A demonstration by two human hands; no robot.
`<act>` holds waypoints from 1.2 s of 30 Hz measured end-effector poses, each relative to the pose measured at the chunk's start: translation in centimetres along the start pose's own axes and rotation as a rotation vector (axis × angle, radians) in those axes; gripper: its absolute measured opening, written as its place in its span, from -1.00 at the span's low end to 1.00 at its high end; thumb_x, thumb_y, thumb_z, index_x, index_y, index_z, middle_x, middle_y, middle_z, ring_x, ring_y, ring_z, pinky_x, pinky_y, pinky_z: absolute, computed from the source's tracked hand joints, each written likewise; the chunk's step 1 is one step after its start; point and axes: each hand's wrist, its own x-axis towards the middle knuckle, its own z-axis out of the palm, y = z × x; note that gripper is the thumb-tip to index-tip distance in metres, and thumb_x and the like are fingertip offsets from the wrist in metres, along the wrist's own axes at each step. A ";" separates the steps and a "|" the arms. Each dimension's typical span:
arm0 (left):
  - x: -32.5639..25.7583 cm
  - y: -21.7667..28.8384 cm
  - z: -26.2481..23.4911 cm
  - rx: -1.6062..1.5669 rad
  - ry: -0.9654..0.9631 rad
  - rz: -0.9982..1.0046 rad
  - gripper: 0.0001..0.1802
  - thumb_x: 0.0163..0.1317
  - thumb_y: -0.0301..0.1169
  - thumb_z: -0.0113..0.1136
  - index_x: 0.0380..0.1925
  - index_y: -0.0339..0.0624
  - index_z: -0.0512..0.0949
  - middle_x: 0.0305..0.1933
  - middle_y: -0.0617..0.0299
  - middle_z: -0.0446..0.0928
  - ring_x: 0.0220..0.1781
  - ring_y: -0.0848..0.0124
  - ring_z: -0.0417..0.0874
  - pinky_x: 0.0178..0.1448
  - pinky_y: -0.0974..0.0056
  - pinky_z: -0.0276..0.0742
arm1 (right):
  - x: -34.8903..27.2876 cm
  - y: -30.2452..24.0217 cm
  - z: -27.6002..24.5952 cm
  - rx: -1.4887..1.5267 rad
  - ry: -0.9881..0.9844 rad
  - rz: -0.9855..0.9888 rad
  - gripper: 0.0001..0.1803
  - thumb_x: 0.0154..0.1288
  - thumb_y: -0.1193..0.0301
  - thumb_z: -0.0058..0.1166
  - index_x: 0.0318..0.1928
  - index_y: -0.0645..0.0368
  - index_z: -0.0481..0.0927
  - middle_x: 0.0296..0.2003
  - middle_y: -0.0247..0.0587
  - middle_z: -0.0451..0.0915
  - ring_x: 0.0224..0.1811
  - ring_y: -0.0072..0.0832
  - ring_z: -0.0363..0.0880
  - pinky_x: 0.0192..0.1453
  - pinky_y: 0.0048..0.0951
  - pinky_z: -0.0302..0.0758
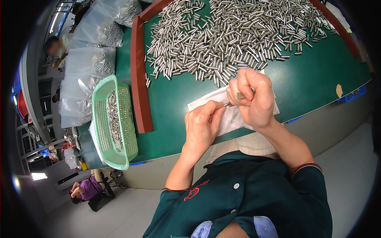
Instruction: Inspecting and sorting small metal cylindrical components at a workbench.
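My left hand (201, 123) is closed in a pinch, thumb against fingers, on a small metal pin (227, 104) that bridges toward the other hand. Just right of it my right hand (253, 97) is curled into a fist. A greyish tan bit (239, 95) shows between its fingers; the rest of what it grips is hidden. Beneath both hands lies a whitish, smudged sheet (204, 99) on the green table. Beyond the hands spreads a large heap of short shiny metal pins (238, 37), its near edge close to my right hand.
A reddish-brown wooden rail (139, 79) borders the heap on the left, another rail (337, 27) on the right. Left stands a green plastic basket (129, 137) with metal pins inside. Clear bags (77, 63) of pins line the far left. A seated person in purple (89, 188) is beyond.
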 end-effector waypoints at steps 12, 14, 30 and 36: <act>-0.1 0.1 0.1 0.032 0.059 0.066 -0.93 -0.04 -0.55 0.16 -0.55 -0.25 0.45 -0.73 0.05 0.38 -0.71 0.18 0.42 -0.59 0.24 0.32 | 0.1 0.1 1.1 -0.224 0.019 -0.093 -0.59 0.25 0.34 -0.38 -0.76 0.10 0.08 -0.79 -0.44 0.01 -0.73 -0.67 -0.07 -0.61 -0.57 -0.03; -0.3 0.1 -0.4 -0.018 0.016 -0.057 -0.92 0.02 -0.54 0.14 -0.52 -0.26 0.43 -0.72 0.19 0.39 -0.71 0.38 0.39 -0.58 0.34 0.30 | 0.0 0.0 1.0 -0.174 0.016 -0.072 -0.59 0.25 0.33 -0.39 -0.76 0.09 0.08 -0.80 -0.44 0.00 -0.73 -0.67 -0.08 -0.62 -0.56 -0.04; 0.6 -2.0 -2.2 -1.611 -0.202 -0.594 -0.74 0.18 -0.51 -0.03 -0.14 -0.43 0.32 -0.39 0.15 0.39 -0.63 0.66 0.14 -0.59 0.59 0.10 | 0.1 -0.1 0.1 0.011 0.018 0.030 -0.62 0.23 0.40 -0.39 -0.75 0.11 0.05 -0.75 -0.45 0.03 -0.70 -0.71 -0.05 -0.66 -0.63 -0.09; 0.7 -1.9 -2.2 -1.641 -0.199 -0.604 -0.69 0.15 -0.54 -0.04 -0.10 -0.46 0.30 -0.39 0.15 0.42 -0.63 0.67 0.14 -0.59 0.59 0.09 | 0.1 -0.2 0.2 0.039 0.027 0.042 -0.61 0.24 0.39 -0.40 -0.75 0.10 0.05 -0.75 -0.45 0.03 -0.70 -0.71 -0.06 -0.66 -0.62 -0.09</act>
